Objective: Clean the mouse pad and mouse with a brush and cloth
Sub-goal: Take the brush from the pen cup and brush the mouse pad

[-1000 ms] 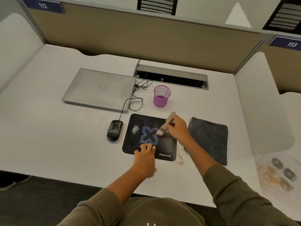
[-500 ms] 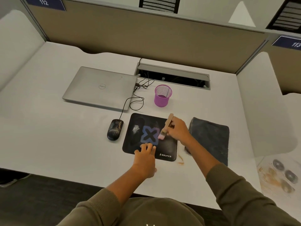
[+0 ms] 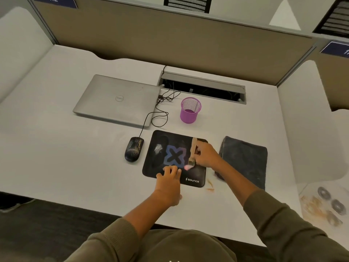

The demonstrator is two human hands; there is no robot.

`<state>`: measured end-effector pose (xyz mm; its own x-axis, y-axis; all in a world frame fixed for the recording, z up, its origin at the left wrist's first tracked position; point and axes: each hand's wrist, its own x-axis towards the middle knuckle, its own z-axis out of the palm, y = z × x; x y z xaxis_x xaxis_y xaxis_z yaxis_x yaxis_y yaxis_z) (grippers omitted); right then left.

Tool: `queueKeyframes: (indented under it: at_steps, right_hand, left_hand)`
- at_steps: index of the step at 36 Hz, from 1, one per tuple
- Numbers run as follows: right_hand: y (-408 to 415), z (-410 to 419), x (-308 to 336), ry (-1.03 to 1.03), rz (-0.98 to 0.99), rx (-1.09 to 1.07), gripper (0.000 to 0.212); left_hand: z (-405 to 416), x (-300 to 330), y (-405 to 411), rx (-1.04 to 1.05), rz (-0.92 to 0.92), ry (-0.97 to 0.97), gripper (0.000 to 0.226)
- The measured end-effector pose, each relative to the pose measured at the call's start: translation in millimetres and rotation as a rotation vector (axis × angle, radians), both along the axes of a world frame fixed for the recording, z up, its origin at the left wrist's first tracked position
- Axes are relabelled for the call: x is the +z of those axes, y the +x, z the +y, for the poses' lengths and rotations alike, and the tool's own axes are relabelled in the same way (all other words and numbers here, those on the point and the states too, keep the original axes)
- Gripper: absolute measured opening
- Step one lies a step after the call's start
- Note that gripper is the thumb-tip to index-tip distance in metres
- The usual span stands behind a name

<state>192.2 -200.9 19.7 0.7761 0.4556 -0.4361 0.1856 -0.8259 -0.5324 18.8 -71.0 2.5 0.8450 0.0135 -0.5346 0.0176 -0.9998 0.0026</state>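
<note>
A black mouse pad [image 3: 160, 140] with a blue X print and a pale dusty smear on its left part lies on the white desk. My right hand [image 3: 206, 155] grips a wooden-handled brush [image 3: 193, 151], its pink bristles touching the pad near the X's lower right. My left hand [image 3: 169, 181] presses the pad's near edge with spread fingers. A black wired mouse [image 3: 134, 151], speckled with dust, sits just left of the pad. A dark folded cloth [image 3: 245, 161] lies to the right of the pad.
A closed silver laptop [image 3: 118, 100] lies at the back left, with the mouse cable [image 3: 158, 116] looped beside it. A purple mesh cup [image 3: 190, 110] stands behind the pad. A cable slot [image 3: 204, 87] opens at the rear. Brown crumbs [image 3: 210, 185] lie by the pad's right corner.
The brush has swept toward me across the pad, its bristles now closer to the near edge and my left fingers. My left hand stayed on the pad.
</note>
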Motion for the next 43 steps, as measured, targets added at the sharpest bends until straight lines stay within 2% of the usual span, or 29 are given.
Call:
queueKeyframes:
  at_steps: [3, 6, 9, 13, 22, 24, 29, 33, 36, 40, 43]
  right_hand:
    - [13.1, -0.9, 3.5, 0.071, -0.005, -0.021, 0.023]
    - [25.4, 5.1, 1.7, 0.238, -0.042, -0.278, 0.02]
    - [29.6, 14.4, -3.9, 0.321, -0.093, -0.458, 0.019]
    - [15.0, 11.1, -1.3, 0.281, -0.124, -0.336, 0.017]
    - [-26.2, -20.7, 0.7, 0.102, 0.071, -0.037, 0.019]
    - [-17.1, -17.3, 3.6, 0.12, 0.054, -0.062, 0.02]
    - [-0.7, 1.8, 6.0, 0.354, -0.003, -0.348, 0.016]
    - [-10.3, 0.3, -1.3, 0.254, -0.022, -0.214, 0.022]
    - [-23.2, -13.7, -1.7, 0.171, 0.059, -0.129, 0.03]
    - [-30.7, -39.7, 11.7, 0.131, 0.199, -0.015, 0.014]
    - [-21.2, -51.8, 23.0, 0.22, 0.24, -0.131, 0.009]
  left_hand:
    - [-0.5, 0.3, -0.4, -0.001, 0.0, 0.002, 0.098]
    - [-0.6, 0.7, -0.2, -0.008, -0.001, 0.012, 0.099]
    - [-0.2, 1.1, -0.1, -0.015, 0.004, 0.015, 0.099]
    - [-0.1, 1.1, 0.5, -0.01, 0.006, 0.011, 0.099]
    - [-1.7, 1.1, -1.3, 0.009, -0.008, 0.002, 0.097]
    - [-2.2, 1.0, -1.8, 0.006, -0.01, 0.007, 0.098]
    - [-2.5, 0.7, 0.4, 0.003, 0.004, 0.014, 0.098]
    - [-1.7, 0.2, 1.2, 0.001, 0.015, 0.011, 0.098]
    - [-2.0, 0.9, 0.6, 0.011, 0.004, 0.0, 0.097]
    - [-4.0, -0.7, -0.4, 0.022, 0.014, 0.012, 0.1]
    - [-4.4, -1.9, -0.1, 0.023, 0.009, 0.014, 0.1]
